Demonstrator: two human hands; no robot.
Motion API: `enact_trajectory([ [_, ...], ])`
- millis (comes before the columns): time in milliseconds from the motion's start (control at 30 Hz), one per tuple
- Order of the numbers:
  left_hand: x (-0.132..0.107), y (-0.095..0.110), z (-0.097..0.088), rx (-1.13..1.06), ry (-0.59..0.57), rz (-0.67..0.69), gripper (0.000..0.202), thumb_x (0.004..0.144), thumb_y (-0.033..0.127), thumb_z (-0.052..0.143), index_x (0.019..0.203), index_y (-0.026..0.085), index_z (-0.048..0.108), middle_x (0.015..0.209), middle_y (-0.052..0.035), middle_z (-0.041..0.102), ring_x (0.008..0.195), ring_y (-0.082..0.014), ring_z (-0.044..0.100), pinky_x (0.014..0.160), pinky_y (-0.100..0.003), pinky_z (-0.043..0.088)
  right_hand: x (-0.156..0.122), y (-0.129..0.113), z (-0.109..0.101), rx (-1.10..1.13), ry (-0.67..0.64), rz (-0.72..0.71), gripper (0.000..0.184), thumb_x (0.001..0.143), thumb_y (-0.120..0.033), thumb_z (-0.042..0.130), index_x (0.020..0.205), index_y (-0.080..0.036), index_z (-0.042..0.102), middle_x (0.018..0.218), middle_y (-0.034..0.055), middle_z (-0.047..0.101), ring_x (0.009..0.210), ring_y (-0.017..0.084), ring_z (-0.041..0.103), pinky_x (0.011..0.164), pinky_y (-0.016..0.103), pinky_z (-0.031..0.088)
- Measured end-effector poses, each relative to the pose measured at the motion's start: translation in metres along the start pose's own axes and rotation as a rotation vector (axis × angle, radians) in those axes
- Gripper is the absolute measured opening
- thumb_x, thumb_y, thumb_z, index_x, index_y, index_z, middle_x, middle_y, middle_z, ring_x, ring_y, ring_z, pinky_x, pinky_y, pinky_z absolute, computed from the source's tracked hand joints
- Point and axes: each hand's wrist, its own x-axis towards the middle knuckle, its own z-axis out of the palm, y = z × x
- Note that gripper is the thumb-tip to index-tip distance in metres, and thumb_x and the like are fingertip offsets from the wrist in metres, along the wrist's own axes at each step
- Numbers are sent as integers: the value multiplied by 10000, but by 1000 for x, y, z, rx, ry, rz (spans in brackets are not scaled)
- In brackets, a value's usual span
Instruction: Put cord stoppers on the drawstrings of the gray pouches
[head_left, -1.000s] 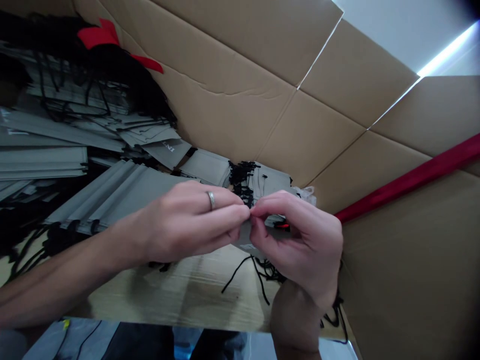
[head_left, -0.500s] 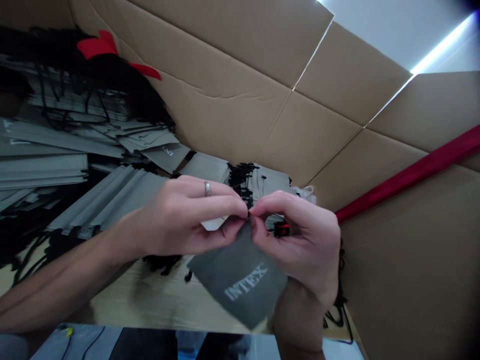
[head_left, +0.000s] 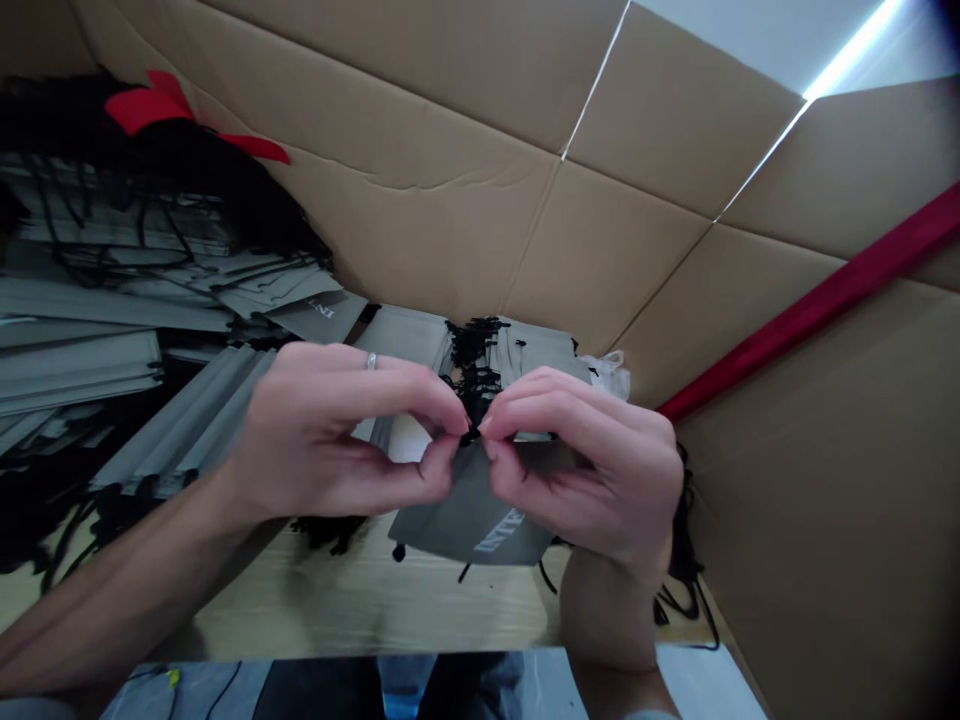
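Note:
A small grey drawstring pouch [head_left: 472, 515] with white lettering hangs between my two hands above the wooden tabletop [head_left: 360, 600]. My left hand [head_left: 330, 430], with a ring on one finger, pinches the pouch's top edge. My right hand [head_left: 592, 465] pinches the same edge from the other side, fingertips almost meeting at a black cord knot. Both hands are closed on the pouch. Thin black cords dangle below it.
Stacks of flat grey pouches [head_left: 180, 410] with black drawstrings fill the left and the space behind my hands. Cardboard walls [head_left: 465, 200] enclose the back and right. A red strip [head_left: 810, 310] runs along the right wall. Red fabric [head_left: 142, 105] lies at the top left.
The pouch swung down into view with its lettering showing, then rose and folded flatter. Both hands drifted slightly up and stayed pinched together on its top edge.

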Motion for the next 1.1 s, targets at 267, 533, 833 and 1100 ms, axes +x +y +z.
enact_trajectory([
  [267, -2, 2, -2, 64, 1, 92, 153, 914, 137, 837, 1025, 219, 771, 903, 16, 849, 731, -130, 818, 677, -213, 667, 1, 1, 0, -45, 50, -85, 262, 923, 47, 713, 966, -209, 750, 853, 31, 768, 762, 177, 745, 690, 339, 659],
  [533, -2, 11, -3, 142, -7, 124, 135, 948, 114, 840, 1037, 187, 767, 967, -18, 877, 796, -134, 842, 816, -204, 703, -3, -3, -2, -137, 67, -115, 292, 907, 55, 762, 992, -224, 749, 886, 35, 771, 772, 188, 734, 711, 339, 673],
  [833, -2, 20, -3, 124, 40, -10, 55, 1011, 229, 781, 963, 241, 757, 930, 21, 875, 756, -125, 835, 801, -206, 730, 3, -8, 7, -72, 178, -88, 327, 864, 67, 766, 973, -242, 766, 842, 23, 781, 720, 190, 746, 645, 346, 665],
  [1100, 2, 14, 0, -95, 69, -78, 108, 932, 159, 859, 962, 222, 776, 886, 36, 861, 761, -110, 825, 676, -177, 643, 4, -1, 4, 45, 157, -17, 281, 887, 20, 744, 968, -245, 788, 852, 25, 795, 732, 185, 760, 635, 347, 656],
])
